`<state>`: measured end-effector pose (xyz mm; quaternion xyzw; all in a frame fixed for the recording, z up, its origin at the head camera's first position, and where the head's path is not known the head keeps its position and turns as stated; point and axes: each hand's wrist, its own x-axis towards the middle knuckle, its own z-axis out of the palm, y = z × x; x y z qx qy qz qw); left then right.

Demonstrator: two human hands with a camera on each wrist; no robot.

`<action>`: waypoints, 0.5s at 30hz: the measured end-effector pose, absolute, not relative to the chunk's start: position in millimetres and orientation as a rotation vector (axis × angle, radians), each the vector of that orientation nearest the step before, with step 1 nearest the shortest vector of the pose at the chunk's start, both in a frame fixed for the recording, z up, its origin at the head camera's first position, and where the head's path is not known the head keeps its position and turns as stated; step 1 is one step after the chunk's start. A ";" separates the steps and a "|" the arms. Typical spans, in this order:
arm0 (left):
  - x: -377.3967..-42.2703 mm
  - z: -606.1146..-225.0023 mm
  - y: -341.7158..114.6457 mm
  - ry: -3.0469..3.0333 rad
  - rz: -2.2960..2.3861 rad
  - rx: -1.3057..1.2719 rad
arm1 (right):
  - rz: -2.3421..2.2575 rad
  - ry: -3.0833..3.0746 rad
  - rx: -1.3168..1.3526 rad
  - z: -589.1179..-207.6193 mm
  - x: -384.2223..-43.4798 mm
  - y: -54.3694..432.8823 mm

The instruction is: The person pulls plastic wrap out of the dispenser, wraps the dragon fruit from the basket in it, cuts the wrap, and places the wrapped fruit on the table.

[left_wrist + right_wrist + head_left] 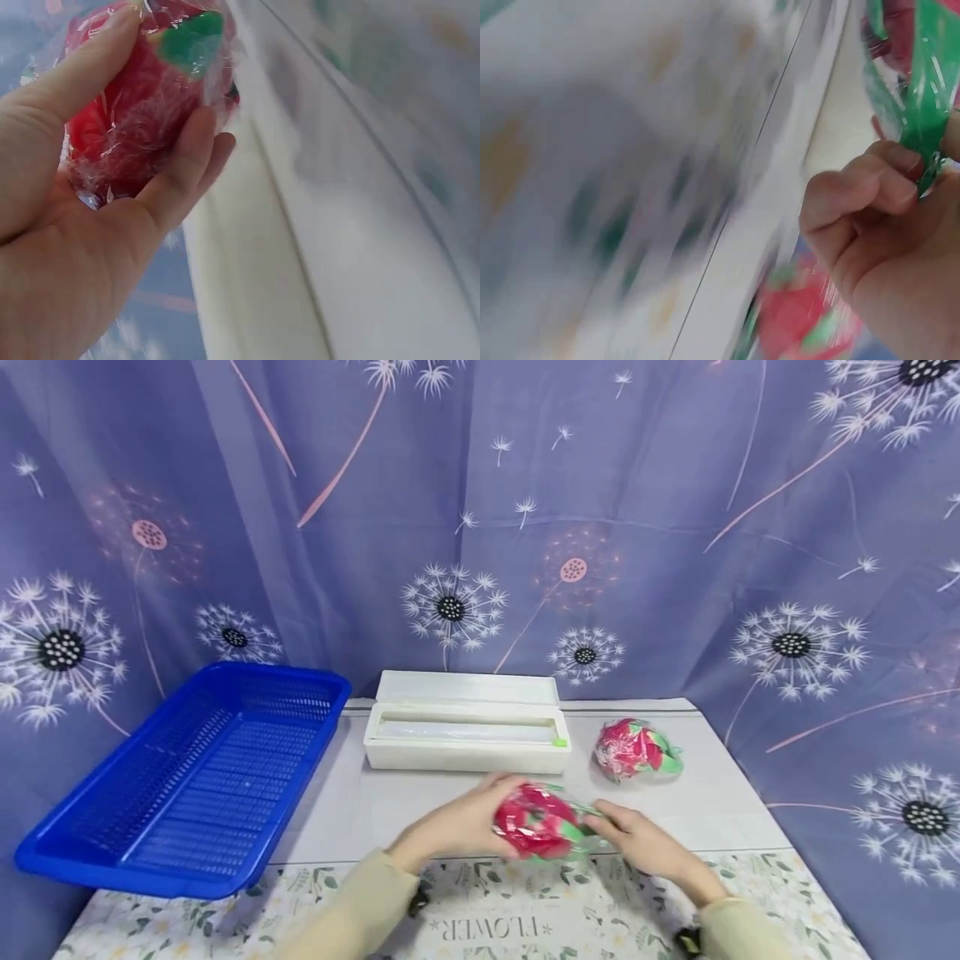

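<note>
A pink dragon fruit [534,820] with green leaf tips, wrapped in clear film, is held above the table. My left hand [468,818] grips its left side, thumb and fingers around the body, as the left wrist view also shows. At the other end, my right hand [885,247] pinches the green tips and gathered film between thumb and fingers. A second wrapped dragon fruit [628,749] lies on the table behind my right hand. Just behind my left hand stands a white cling film box [468,755], lid up, with a roll of film [465,732] inside.
A blue plastic basket [300,777] stands at the left of the table. White and flower-printed cloth [495,910] covers the tabletop. A purple dandelion curtain [360,568] hangs along the back and both sides.
</note>
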<state>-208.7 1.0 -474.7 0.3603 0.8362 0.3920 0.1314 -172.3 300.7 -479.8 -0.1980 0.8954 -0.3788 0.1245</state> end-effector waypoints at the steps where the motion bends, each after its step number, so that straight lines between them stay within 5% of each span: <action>1: -208.2 -473.0 16.5 2.435 1.114 1.060 | -1.109 2.602 -0.551 -476.7 -168.4 316.6; 15: -209.4 -487.4 150.6 2.413 1.142 0.995 | -1.063 2.413 -0.236 -453.3 -173.7 447.0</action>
